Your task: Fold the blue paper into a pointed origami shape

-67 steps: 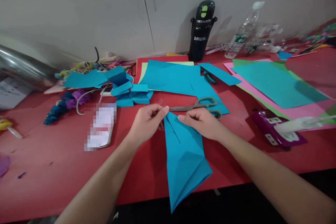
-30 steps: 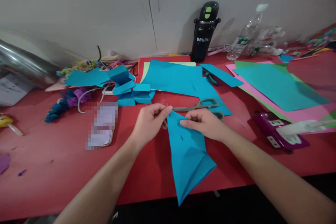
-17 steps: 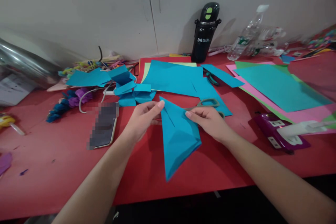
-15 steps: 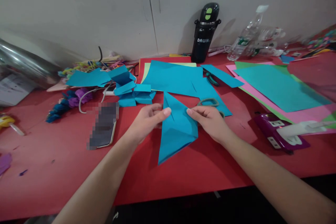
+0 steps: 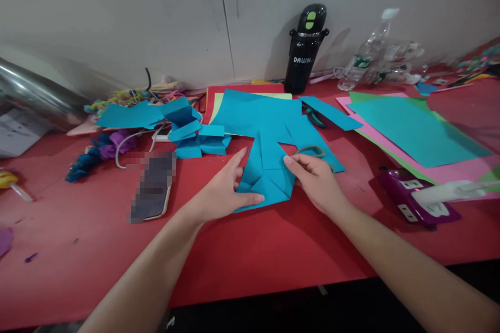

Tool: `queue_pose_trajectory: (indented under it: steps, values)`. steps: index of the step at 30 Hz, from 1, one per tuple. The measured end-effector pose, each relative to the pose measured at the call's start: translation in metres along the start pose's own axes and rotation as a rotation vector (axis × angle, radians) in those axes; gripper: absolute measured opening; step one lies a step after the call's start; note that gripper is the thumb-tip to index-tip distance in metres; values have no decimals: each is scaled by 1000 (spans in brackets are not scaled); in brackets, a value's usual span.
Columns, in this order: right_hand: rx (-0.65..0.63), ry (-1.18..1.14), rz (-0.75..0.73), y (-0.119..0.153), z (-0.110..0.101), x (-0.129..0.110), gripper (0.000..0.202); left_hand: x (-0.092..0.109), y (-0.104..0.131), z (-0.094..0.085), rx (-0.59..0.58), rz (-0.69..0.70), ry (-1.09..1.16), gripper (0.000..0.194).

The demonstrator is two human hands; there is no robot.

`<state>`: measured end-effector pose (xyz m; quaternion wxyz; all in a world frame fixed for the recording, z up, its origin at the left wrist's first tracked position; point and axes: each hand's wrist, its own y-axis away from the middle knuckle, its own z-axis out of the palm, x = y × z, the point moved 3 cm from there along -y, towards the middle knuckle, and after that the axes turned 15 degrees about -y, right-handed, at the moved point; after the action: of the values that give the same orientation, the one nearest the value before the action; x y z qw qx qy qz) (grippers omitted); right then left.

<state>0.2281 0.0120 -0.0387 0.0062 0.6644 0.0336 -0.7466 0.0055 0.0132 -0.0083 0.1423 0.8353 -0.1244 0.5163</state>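
Observation:
A creased piece of blue paper (image 5: 269, 177) is held between my two hands above the red table, its folds partly opened out. My left hand (image 5: 224, 190) grips its left lower edge, thumb on top and the fingers partly hidden behind the sheet. At the right edge, my right hand (image 5: 312, 174) pinches the paper between thumb and fingers. Just behind my right hand lie scissors (image 5: 312, 151) with greenish handles, partly covered. Larger blue sheets (image 5: 258, 114) lie beyond the held piece, and folded blue paper pieces (image 5: 199, 138) sit to the left.
On the red table (image 5: 219, 270) a phone (image 5: 154, 184) lies at left. A purple power strip (image 5: 414, 197) with a white plug is at right, below stacked coloured sheets (image 5: 417, 125). A black flask (image 5: 307, 52) and a plastic bottle (image 5: 363, 57) stand by the wall.
The blue paper's folds have spread apart, and its pointed lower end has come up. My left hand has shifted its thumb down to the lower edge; my right hand has moved slightly right.

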Motion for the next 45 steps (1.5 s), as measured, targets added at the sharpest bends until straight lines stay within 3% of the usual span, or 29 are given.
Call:
queue_pose_trajectory:
  steps: [10, 13, 15, 17, 20, 25, 27, 32, 37, 45]
  values:
    - [-51, -203, 91, -1, 0, 7, 29, 3, -8, 2, -134, -120, 48, 79]
    - [-84, -254, 131, -1, 1, 7, 24, -1, -11, -11, -4, -173, -16, 65]
    - [-136, -275, 159, -1, 3, 5, 25, -3, -13, -23, 201, -169, -39, 56]
    - [-189, -253, 175, 0, 6, 2, 28, -3, -15, -29, 366, -108, 83, 55]
    - [-218, -196, 189, 1, 8, -1, 29, -3, -17, -23, 452, -57, 295, 51]
    - [-191, -189, 233, 2, 8, -1, 30, 0, -18, 6, 166, -66, 361, 51]
    - [-186, -185, 243, 3, 7, 0, 33, 0, -16, 11, 117, -87, 340, 47]
    - [-188, -191, 235, 3, 8, 2, 31, -3, -15, 10, 139, -110, 290, 34]
    - [-177, -190, 205, 2, 11, -5, 29, -2, -15, 10, 159, -96, 229, 33]
    - [-176, -165, 128, 1, 7, 0, 33, 8, -10, 11, 126, -37, 54, 65]
